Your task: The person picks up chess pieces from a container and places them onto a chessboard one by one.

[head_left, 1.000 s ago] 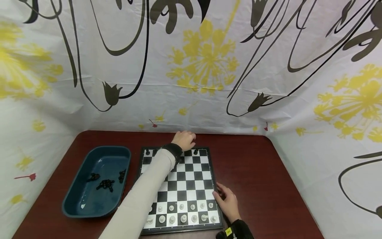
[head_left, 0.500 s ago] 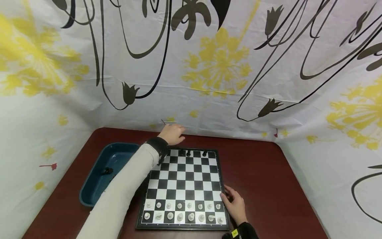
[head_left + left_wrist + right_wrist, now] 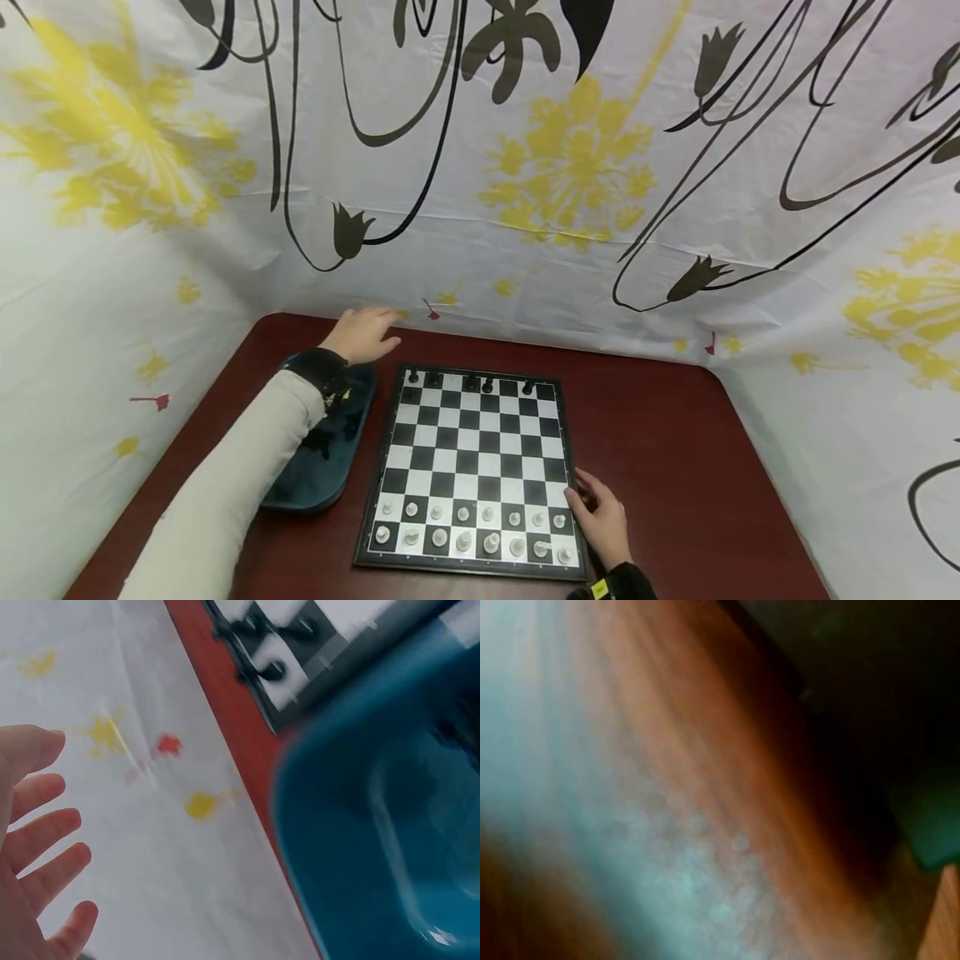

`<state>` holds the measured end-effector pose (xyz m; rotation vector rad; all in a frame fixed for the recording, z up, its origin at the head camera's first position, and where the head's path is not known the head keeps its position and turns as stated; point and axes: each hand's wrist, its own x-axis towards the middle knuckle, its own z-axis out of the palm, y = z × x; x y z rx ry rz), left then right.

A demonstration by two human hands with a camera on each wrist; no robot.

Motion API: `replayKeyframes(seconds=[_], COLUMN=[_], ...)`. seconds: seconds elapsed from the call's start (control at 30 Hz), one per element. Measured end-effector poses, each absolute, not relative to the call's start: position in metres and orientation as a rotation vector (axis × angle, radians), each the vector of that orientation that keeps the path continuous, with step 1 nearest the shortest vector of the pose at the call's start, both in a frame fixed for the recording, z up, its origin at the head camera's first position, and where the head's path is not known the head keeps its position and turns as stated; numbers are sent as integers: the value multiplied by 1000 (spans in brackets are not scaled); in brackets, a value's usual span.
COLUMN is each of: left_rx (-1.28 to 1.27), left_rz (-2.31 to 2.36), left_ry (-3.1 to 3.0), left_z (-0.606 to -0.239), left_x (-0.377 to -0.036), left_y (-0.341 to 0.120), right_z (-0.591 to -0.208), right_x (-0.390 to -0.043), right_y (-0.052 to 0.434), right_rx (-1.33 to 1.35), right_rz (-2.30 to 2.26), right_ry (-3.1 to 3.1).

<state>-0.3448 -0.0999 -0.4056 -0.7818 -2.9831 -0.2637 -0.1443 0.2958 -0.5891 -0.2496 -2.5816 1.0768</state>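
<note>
My left hand (image 3: 363, 335) hovers over the far end of a blue plastic tub (image 3: 311, 487), fingers spread and holding nothing. The left wrist view shows the same hand (image 3: 45, 847) with its fingers apart. A black-and-white chessboard (image 3: 477, 462) lies on the table to the right of the tub. My right hand (image 3: 606, 523) holds the board's right edge, thumb at the rim. White chess pieces (image 3: 491, 543) fill the two near rows. Several black chess pieces (image 3: 487, 386) stand along the far row. The right wrist view is too blurred to add detail.
More black chess pieces (image 3: 318, 442) lie in the tub, partly hidden by the left forearm. The dark red table (image 3: 675, 467) ends at a white patterned curtain (image 3: 450, 225) at the back and sides.
My left hand has moved left from above the board's far row to above the tub. The right hand keeps its place at the board's edge. The head view has shifted somewhat.
</note>
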Motion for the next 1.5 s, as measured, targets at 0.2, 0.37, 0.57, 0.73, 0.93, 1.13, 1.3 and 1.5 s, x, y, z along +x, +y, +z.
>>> replayKeyframes(seconds=[0.2, 0.37, 0.57, 0.73, 0.93, 1.13, 1.3, 1.5], left_rx=[-694, -651, -624, -595, -520, -478, -411, -378], left_rz=[-306, -305, -300, -350, -341, -157, -226, -347], left_ry=[-3001, -3038, -3055, -3084, -3173, -3242, -3305, -3309], left_z=[-411, -422, -440, -453, -474, -486, -492, -503], left_x=[-333, -322, -312, -305, -299, -298, -295, -293], left_y=[-143, -170, -193, -203, -213, -210, -202, -203], right_z=[-588, -587, -590, -590, -590, -588, -587, -588], right_x=[-143, -143, -145, -145, -146, -146, -146, -145], right_y=[295, 293, 294, 295, 295, 296, 296, 294], right_rx=[-259, -286, -287, -281, -269, -293, -281, -288], right_rz=[1110, 1140, 1122, 1121, 1137, 1131, 1107, 1124], right_ry=[-2585, -2586, -2583, -2566, -2573, -2591, -2597, -2614])
